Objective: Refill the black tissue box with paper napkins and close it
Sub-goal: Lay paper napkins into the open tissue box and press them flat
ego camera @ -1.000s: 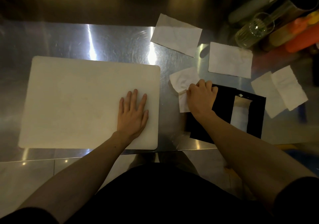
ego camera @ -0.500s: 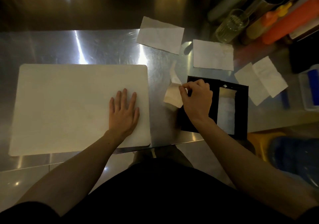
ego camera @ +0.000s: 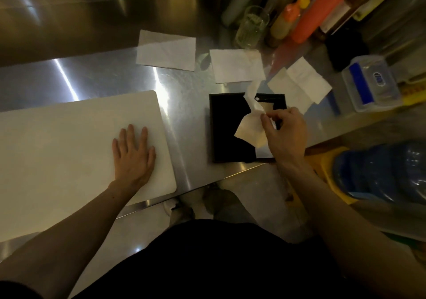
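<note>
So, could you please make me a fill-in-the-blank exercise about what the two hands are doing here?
1. The left hand lies flat on the white ____.
2. The right hand pinches a paper ____ over the tissue box.
3. That tissue box is ____ in colour.

Missing words: cutting board; napkin; black.

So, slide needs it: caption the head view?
Right hand pinches a napkin over the black tissue box; left hand flat on the white board.
</note>
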Demonstrator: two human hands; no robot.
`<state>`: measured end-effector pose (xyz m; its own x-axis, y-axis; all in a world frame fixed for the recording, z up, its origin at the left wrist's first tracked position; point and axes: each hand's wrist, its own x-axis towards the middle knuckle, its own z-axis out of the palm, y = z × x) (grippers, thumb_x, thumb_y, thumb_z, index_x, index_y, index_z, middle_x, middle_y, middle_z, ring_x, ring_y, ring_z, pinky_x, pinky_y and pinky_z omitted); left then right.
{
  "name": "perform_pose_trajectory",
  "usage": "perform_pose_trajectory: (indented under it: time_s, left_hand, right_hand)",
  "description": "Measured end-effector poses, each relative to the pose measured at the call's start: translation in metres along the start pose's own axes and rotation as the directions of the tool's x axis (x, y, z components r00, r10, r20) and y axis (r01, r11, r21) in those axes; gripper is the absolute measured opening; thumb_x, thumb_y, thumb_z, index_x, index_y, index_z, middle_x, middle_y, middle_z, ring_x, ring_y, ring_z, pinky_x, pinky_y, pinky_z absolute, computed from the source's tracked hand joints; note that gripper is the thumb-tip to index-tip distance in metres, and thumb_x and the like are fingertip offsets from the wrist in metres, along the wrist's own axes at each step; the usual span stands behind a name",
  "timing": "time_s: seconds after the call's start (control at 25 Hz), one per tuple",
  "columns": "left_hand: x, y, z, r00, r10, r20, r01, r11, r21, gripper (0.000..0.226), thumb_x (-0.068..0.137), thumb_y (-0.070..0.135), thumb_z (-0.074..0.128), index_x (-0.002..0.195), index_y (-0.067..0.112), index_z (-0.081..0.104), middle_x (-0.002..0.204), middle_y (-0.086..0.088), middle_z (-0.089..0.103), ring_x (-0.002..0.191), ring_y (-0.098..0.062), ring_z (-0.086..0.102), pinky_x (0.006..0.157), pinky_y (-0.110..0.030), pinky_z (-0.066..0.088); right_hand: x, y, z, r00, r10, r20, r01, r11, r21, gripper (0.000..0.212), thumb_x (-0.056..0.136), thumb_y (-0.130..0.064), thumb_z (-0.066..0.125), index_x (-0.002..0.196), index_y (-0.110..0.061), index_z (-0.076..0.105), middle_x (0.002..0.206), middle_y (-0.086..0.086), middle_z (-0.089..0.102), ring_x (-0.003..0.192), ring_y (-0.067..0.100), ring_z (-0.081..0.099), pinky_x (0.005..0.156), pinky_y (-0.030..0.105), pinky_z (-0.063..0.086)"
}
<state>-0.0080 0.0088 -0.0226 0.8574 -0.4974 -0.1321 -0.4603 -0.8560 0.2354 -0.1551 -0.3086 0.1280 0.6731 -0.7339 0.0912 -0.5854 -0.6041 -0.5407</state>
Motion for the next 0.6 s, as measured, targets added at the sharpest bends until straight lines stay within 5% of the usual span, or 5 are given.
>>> perform_pose_trajectory:
  time_s: [0.2,0.4,0.6]
  left_hand:
    - [0.015,0.065,-0.018,0.997,0.07,-0.03,-0.073,0.992,-0.101,0.059,0.1,0.043,0.025,0.153,0.018,0.022,0.159,-0.02,0.018,0.147,-0.039,0.015,0.118,-0.056,0.011]
    - [0.042,0.177,-0.022,0.965,0.251,-0.075,-0.262,0.938,-0.228,0.056,0.103,0.04,0.028,0.155,0.021,0.018,0.163,-0.011,0.011,0.151,-0.028,0.006,0.12,-0.045,0.004]
    - [0.058,0.227,-0.003,0.961,0.278,0.0,-0.274,0.947,-0.168,0.057,0.103,0.043,0.024,0.155,0.023,0.014,0.164,-0.01,0.008,0.151,-0.026,0.004,0.121,-0.043,0.005]
  right_hand:
    - [0.013,0.03,-0.025,1.0,0.004,-0.026,-0.006,0.997,-0.083,0.026,0.091,-0.039,0.063,0.101,-0.018,0.073,0.1,0.003,0.063,0.093,0.019,0.058,0.076,0.03,0.048]
    - [0.032,0.044,-0.039,0.999,-0.04,-0.035,0.034,0.988,-0.149,0.022,0.09,-0.037,0.063,0.098,-0.02,0.075,0.096,0.003,0.064,0.086,0.02,0.06,0.074,0.041,0.054]
    - [0.047,0.07,-0.019,0.973,-0.095,0.209,0.155,0.942,-0.297,0.03,0.092,-0.039,0.055,0.097,-0.017,0.075,0.095,0.008,0.063,0.085,0.027,0.06,0.073,0.042,0.051]
